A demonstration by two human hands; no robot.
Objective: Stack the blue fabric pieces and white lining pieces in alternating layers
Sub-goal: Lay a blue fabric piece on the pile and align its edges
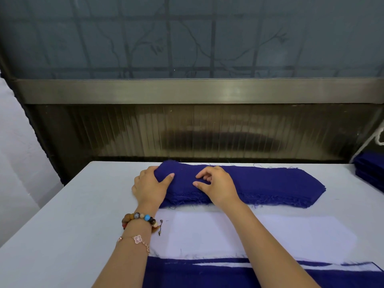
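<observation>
A thick pile of blue fabric pieces (270, 183) lies across the far part of the white table (62, 215). My left hand (150, 187) grips the pile's left end, thumb on top and fingers round the edge. My right hand (216, 185) rests on the pile just right of it, with its fingers curled and pinching at the top blue piece. Nearer to me lies a white lining piece (280, 235), flat on the table. Below it, at the frame's bottom, sits a layered stack (207, 275) showing blue fabric with white edges between.
More blue pieces (372, 169) are stacked at the table's far right edge, with a white cord (374, 138) hanging above them. A ribbed panel and a metal ledge (187, 90) stand behind the table. White cloth (18, 152) hangs at the left.
</observation>
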